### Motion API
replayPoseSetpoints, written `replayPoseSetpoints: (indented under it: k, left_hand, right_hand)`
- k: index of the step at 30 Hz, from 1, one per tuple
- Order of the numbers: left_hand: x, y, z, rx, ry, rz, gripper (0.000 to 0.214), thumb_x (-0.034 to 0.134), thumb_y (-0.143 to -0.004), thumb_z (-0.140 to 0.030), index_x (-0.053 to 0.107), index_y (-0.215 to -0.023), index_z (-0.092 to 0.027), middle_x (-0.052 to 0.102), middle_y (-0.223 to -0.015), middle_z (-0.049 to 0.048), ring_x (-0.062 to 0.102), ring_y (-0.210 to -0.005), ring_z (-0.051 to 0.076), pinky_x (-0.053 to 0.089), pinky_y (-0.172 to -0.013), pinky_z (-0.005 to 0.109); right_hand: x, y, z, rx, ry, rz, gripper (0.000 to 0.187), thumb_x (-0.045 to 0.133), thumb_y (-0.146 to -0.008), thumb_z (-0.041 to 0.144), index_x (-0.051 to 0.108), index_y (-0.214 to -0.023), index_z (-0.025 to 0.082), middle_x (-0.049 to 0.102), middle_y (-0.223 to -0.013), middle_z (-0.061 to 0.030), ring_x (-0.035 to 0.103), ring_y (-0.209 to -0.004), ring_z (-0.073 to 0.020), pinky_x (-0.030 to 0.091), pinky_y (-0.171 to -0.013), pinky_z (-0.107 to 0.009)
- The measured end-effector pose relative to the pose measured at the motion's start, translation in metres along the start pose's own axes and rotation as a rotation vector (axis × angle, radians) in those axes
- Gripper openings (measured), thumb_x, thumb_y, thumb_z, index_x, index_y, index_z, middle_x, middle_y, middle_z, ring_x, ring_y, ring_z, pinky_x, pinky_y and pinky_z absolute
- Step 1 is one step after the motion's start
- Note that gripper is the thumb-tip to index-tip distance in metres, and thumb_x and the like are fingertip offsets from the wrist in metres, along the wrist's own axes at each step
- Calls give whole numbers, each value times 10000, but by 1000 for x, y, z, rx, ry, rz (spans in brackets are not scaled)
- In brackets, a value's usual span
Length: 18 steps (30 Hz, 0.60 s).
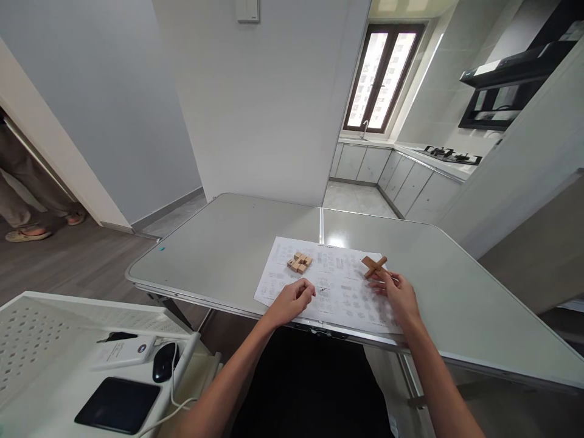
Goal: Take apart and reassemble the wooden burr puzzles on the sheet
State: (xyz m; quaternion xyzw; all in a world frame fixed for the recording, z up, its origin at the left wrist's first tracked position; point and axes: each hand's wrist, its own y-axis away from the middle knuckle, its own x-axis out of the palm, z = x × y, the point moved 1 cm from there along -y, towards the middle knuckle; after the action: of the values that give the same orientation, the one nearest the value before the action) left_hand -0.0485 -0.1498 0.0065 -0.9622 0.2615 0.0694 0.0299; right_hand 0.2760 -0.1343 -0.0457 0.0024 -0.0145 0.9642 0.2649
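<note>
My right hand [401,299] is at the right side of a printed paper sheet [280,249], with its thumb and fingers on a cross-shaped wooden puzzle [374,266] made of interlocked brown sticks. The puzzle is tilted, and my fingers partly hide its lower right end. My left hand [292,302] rests over the sheet's near left part, its fingers curled in and nothing visible in them. Just beyond it, on the sheet, lies a lighter wooden block puzzle [300,263] of small joined cubes. The sheet bears rows of small diagrams, too small to read.
The sheet lies on a grey folding table [219,243] with a centre seam. At lower left, a white basket [91,301] stands beside a black mouse [164,362], a white box [125,351] and a dark tablet-like slab [117,404]. Another person's legs [31,176] show far left.
</note>
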Motion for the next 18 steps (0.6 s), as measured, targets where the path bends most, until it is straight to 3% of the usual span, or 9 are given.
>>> replayPoseSetpoints:
  k: [8, 15, 18]
  left_hand:
    - [0, -1, -2, 2, -52, -7, 349, 506, -1008, -523, 576, -911, -195, 426, -649, -64, 364, -549, 103, 305, -516, 230]
    - [0, -3, 1, 7, -62, -15, 370, 511, -996, -548, 569, -901, -195, 426, -643, -68, 357, -535, 99, 301, -511, 228]
    - [0, -3, 2, 8, -65, -22, 378, 507, -994, -558, 566, -903, -196, 419, -636, -71, 355, -531, 98, 300, -510, 226]
  right_hand:
    - [-4, -4, -13, 17, 32, -57, 464, 787, -775, 535, 569, -1027, 213, 821, -938, -111, 811, -753, -268, 647, -537, -302]
    - [-9, 31, -12, -33, 125, -90, 603, 739, -816, 514, 454, -1265, 229, 819, -1009, -86, 796, -735, -239, 625, -543, -296]
    - [-4, 47, -9, -79, 177, -36, 512, 687, -856, 545, 517, -1212, 220, 811, -1015, -91, 778, -725, -227, 601, -564, -297]
